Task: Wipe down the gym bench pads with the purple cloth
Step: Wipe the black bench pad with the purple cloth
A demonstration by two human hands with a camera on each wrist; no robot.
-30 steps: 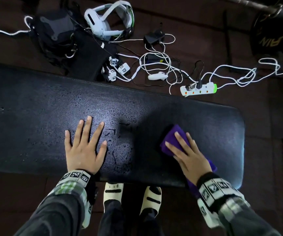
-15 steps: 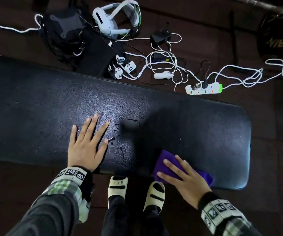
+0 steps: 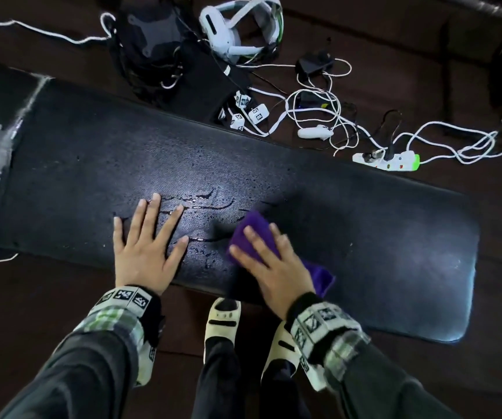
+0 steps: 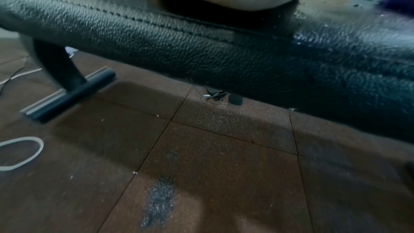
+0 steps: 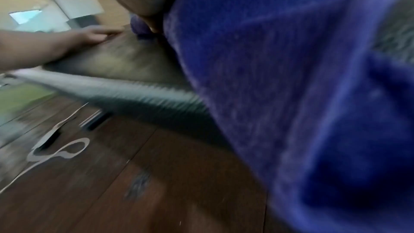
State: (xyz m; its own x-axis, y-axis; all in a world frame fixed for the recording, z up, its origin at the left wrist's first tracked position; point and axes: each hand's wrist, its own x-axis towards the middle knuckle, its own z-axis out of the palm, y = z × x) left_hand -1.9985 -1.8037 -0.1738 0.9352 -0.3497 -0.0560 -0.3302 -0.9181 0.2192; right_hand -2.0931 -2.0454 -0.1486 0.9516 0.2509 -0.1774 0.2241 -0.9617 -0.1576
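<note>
While the left hand (image 3: 145,252) lies flat on the long black textured-vinyl gym bench pad (image 3: 379,237), fingers straight and spread wide, the right hand (image 3: 277,267) presses the folded purple terry cloth (image 3: 254,229) down onto the pad just beside it, toward 3 o'clock. The right hand's fingers (image 3: 251,237) are straight and slightly fanned on top of the cloth, not curled round it; a tail of the cloth shows past the wrist at 4 o'clock, near the pad's near edge. Thin wet streaks and droplets (image 3: 207,204) glisten on the pad at 12 o'clock from both hands. In the right wrist view the cloth (image 5: 291,95) fills most of the picture, blurred, with the left hand (image 5: 89,36) at 10 o'clock on the pad. The left wrist view shows the pad's stitched side (image 4: 201,50) and a black T-shaped metal bench foot (image 4: 69,93) on the brown tiled rubber floor (image 4: 201,174). Beyond the pad at 12 o'clock lie a white headset (image 3: 240,28), tangled white cables (image 3: 319,116) and a white power strip with a green end (image 3: 387,160). Two white sandals (image 3: 222,325) stand at 6 o'clock under the pad's edge.
</note>
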